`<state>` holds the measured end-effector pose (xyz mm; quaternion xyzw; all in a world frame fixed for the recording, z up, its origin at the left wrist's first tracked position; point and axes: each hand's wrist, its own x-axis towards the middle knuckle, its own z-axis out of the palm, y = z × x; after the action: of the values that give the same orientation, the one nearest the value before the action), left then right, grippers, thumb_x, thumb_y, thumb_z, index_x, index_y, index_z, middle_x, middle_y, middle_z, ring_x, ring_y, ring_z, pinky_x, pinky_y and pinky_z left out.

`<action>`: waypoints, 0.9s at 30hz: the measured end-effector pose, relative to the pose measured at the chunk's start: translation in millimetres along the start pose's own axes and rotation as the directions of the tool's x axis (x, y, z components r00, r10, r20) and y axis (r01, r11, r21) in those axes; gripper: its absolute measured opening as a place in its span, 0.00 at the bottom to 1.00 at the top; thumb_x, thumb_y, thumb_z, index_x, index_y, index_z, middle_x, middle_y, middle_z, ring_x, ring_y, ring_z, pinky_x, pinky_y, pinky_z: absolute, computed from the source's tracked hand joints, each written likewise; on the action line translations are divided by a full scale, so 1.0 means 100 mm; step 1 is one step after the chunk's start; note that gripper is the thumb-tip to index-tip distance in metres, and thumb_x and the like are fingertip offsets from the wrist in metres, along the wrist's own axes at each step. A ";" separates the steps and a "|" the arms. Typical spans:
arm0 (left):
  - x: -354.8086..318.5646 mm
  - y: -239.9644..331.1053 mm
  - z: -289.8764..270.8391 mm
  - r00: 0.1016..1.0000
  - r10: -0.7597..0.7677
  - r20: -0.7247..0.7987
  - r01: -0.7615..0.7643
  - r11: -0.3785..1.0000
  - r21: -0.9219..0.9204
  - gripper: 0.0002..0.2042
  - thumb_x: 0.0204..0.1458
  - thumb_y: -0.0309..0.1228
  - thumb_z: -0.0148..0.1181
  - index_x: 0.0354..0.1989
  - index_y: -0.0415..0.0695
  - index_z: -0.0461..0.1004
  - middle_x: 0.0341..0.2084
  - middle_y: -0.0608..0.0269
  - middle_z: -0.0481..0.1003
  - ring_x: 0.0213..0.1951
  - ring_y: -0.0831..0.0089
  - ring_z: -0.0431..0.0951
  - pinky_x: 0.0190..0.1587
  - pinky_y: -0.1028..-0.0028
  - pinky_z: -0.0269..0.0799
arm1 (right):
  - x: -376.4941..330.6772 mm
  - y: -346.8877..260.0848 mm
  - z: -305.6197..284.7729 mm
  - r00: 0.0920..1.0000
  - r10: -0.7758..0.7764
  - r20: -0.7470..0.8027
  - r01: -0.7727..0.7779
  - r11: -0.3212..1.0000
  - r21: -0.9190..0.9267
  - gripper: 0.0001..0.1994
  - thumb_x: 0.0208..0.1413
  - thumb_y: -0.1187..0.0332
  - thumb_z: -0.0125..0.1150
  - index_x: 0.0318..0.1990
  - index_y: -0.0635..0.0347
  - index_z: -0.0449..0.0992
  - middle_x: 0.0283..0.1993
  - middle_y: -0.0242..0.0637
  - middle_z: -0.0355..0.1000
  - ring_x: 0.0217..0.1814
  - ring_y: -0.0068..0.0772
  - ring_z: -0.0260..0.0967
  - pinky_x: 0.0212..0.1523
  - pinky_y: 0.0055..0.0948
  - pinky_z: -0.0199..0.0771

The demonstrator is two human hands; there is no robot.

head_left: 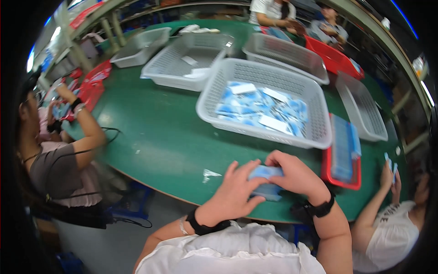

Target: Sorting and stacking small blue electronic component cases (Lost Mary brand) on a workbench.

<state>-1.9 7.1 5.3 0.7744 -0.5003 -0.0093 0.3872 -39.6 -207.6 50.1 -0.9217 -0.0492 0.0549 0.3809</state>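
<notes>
Close to the table's near edge, my left hand (235, 192) and my right hand (296, 176) meet over a small stack of light-blue flat packets. My fingers and thumbs close round the upper packet (265, 171) from both sides. Below it, another blue packet (267, 192) shows between my hands; whether it is held or lies on the table I cannot tell. Just beyond my hands stands a white perforated basket (207, 109), holding many blue-and-white packets (255, 109) with several white pieces on top.
A red tray (349, 184) of blue packets stands right of my hands. Behind are more white baskets (157, 77) and a red basket (331, 57) on the green table (150, 123). One person (59, 155) works at left, another (388, 223) at right, others at the far side.
</notes>
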 end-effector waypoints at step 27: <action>-0.08 0.04 0.11 0.994 -0.038 -0.106 0.030 0.997 -0.070 0.35 0.35 0.38 0.72 0.55 0.44 0.67 0.47 0.53 0.65 0.52 0.55 0.64 0.58 0.59 0.55 | -0.25 -0.05 0.17 0.994 0.113 0.006 -0.113 0.993 0.036 0.14 0.49 0.68 0.65 0.41 0.65 0.73 0.32 0.41 0.73 0.33 0.34 0.70 0.36 0.32 0.70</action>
<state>-13.5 6.4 -2.4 0.7686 -0.4650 0.0087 0.4394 -66.9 -195.6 43.2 -0.9157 0.0033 0.0791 0.3939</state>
